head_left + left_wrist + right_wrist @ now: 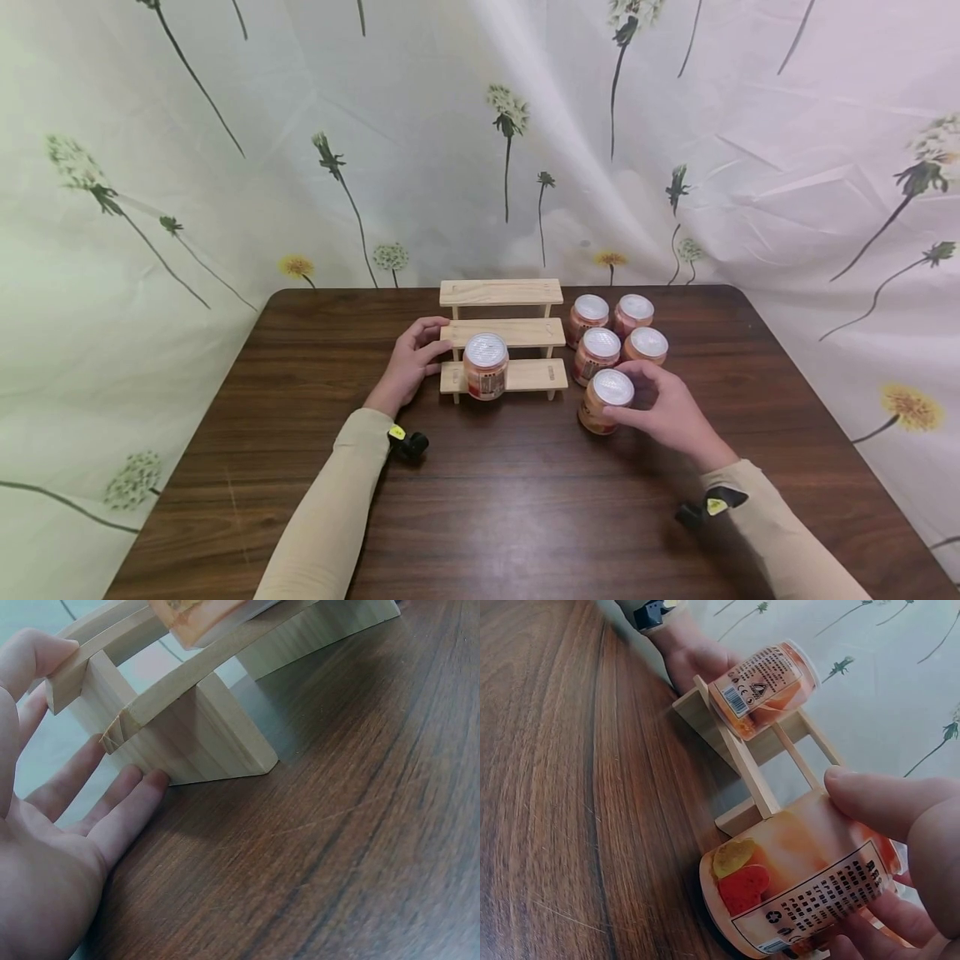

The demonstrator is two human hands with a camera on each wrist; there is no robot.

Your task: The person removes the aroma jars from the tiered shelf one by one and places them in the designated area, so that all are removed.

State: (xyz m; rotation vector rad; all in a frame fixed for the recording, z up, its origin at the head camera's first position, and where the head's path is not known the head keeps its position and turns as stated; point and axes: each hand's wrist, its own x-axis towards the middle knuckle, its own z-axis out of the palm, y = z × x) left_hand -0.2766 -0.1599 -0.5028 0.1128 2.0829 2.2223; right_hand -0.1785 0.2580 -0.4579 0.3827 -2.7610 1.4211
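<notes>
A three-tier wooden step rack [501, 332] stands on the table. One orange-labelled jar [486, 367] with a clear, silvery-looking lid is on its lowest step, left of centre. My left hand [411, 364] touches the rack's left end; in the left wrist view its fingers [124, 814] reach the side panel, fairly straight, with the thumb by a higher step. To the right of the rack, my right hand [667, 410] holds a second jar [600, 402] between thumb and fingers. The right wrist view shows this jar's printed label [810, 900] close up; whether its base touches the table is unclear.
Several similar jars [597, 357] stand close together right of the rack, just behind the held one. The dark wood-grain table [480, 508] extends towards me. A white cloth [435, 167] printed with dandelions hangs behind it.
</notes>
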